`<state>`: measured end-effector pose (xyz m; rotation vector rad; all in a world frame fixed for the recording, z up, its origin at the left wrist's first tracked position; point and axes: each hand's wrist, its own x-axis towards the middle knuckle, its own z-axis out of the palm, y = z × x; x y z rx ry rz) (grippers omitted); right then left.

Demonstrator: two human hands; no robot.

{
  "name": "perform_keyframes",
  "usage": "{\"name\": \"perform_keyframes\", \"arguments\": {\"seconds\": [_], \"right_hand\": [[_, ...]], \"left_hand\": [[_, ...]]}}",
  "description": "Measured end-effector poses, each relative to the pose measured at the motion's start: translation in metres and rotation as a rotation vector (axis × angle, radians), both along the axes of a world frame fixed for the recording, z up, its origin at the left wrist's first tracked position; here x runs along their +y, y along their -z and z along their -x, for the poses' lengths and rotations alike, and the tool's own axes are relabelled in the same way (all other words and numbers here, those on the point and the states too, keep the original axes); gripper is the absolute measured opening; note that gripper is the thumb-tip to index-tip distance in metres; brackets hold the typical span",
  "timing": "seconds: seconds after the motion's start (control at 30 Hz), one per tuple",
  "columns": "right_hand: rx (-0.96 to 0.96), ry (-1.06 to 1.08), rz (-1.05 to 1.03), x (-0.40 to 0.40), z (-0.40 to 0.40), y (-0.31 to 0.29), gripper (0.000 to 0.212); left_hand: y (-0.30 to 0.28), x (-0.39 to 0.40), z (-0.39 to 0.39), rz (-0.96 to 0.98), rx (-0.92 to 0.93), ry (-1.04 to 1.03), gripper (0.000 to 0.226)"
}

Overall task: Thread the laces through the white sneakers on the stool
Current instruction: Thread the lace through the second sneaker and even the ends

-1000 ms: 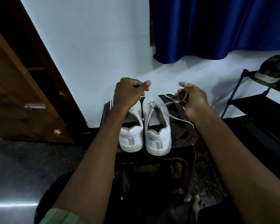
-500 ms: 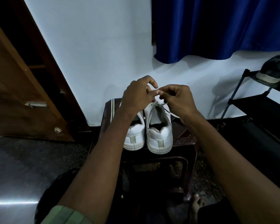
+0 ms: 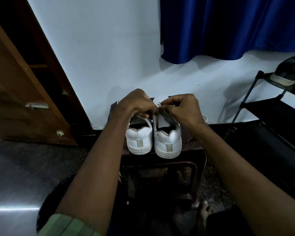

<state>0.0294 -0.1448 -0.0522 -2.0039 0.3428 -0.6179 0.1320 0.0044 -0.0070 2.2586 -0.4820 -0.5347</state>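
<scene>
Pale wall (image 3: 95, 57) is filling the background behind the stool (image 3: 197, 149), with a blue curtain (image 3: 228, 26) hanging above and to the stool's right, a wooden door (image 3: 15, 99) leaning off to its left, and a dark rack (image 3: 269, 106) standing to its right. On the stool's dark top, the two white sneakers (image 3: 153, 140) are sitting side by side, touching, with their heels facing the person.

Both hands are working over the front of the right-hand sneaker (image 3: 168, 142). The left hand (image 3: 134, 104) is curling its fingers down at the shoe's opening; what it is gripping cannot be told. The right hand (image 3: 182, 106) is pinching what looks like the lace (image 3: 159, 104) between thumb and fingertips, just beside the left hand.

The lace is likely to be handling as light, limp and a little slippery, so taking it close to its stiff tip should be steering it best through an eyelet. The sneakers look light with soft, yielding uppers, so steadying one by its tongue or side should be keeping it from sliding.

The heels are sitting close to the stool's near edge, so a hard pull toward the person could be tipping a shoe off. Room is lying open above the stool and toward the wall.
</scene>
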Motion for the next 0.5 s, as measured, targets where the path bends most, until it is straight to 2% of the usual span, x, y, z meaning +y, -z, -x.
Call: {"name": "perform_keyframes", "arguments": {"seconds": [0.17, 0.37, 0.5], "right_hand": [[-0.017, 0.066, 0.110, 0.0028, -0.0016, 0.0042, 0.007], [0.013, 0.094, 0.066, -0.0022, -0.0047, 0.0065, 0.016], [-0.004, 0.125, 0.102, 0.0011, -0.0029, 0.0026, 0.011]], "left_hand": [[-0.0002, 0.0040, 0.0002, 0.053, 0.090, -0.016, 0.013], [0.0013, 0.0024, -0.0012, 0.073, 0.110, -0.045, 0.012], [0.0007, 0.0017, -0.0001, 0.076, 0.113, -0.053, 0.013]]}}
